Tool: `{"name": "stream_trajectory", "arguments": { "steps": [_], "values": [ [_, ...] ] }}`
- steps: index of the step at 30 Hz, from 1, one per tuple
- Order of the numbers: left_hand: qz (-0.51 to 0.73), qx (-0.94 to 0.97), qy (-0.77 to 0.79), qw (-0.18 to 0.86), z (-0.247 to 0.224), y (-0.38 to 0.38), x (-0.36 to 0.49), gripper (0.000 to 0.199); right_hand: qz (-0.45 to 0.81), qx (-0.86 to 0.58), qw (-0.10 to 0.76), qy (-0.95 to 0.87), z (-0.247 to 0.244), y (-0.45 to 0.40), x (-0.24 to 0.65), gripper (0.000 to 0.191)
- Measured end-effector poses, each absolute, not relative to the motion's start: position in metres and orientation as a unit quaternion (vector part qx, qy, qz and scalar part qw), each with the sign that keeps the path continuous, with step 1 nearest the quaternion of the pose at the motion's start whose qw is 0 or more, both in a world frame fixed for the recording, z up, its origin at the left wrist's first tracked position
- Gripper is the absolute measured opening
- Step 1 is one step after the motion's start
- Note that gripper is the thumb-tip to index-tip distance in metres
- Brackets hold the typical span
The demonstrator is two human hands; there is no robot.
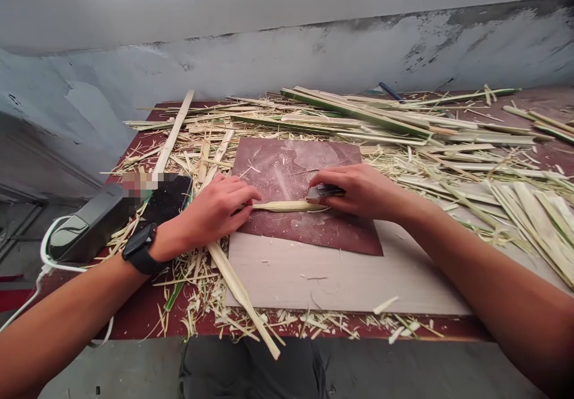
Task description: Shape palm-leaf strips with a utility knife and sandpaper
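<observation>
A pale bamboo strip [287, 206] lies crosswise over a dark red sheet [305, 160]. Its left end is pinched between the thumb and fingers of my left hand [222, 203], which wears a black watch on the wrist. At the strip's right end, my right hand [354, 191] is closed around a small grey and black cutter [325, 191], its tip against the strip. Under the sheet is a pale wooden board [287, 273]. Another shaped strip [240, 291] slants beneath my left hand and past the table's front edge.
Bamboo strips [359, 112] and shavings are heaped along the back, with more strips [533, 225] at the right. A black phone [168, 198], a grey box [96, 222] and a white cable [45, 255] are at the left. A wall stands behind.
</observation>
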State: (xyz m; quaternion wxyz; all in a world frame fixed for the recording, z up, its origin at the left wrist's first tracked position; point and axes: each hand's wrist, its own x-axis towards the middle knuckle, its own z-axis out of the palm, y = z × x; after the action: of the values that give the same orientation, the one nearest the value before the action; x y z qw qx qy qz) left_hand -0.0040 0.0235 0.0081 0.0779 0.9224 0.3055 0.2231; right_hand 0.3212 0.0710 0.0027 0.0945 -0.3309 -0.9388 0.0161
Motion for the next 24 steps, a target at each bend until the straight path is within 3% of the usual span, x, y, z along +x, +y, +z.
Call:
{"name": "stream_trajectory", "arguments": {
  "steps": [10,24],
  "values": [
    [0.228,0.920,0.303,0.096,0.0056,0.0259,-0.0056,0.014,-0.001,-0.354,0.036,-0.935,0.0060,0.0670,0.3158,0.021],
    [0.265,0.911,0.303,0.094,0.0022,0.0291,-0.0044,0.015,0.046,-0.340,0.046,-0.938,0.0085,0.0677,0.3171,0.017]
  ]
}}
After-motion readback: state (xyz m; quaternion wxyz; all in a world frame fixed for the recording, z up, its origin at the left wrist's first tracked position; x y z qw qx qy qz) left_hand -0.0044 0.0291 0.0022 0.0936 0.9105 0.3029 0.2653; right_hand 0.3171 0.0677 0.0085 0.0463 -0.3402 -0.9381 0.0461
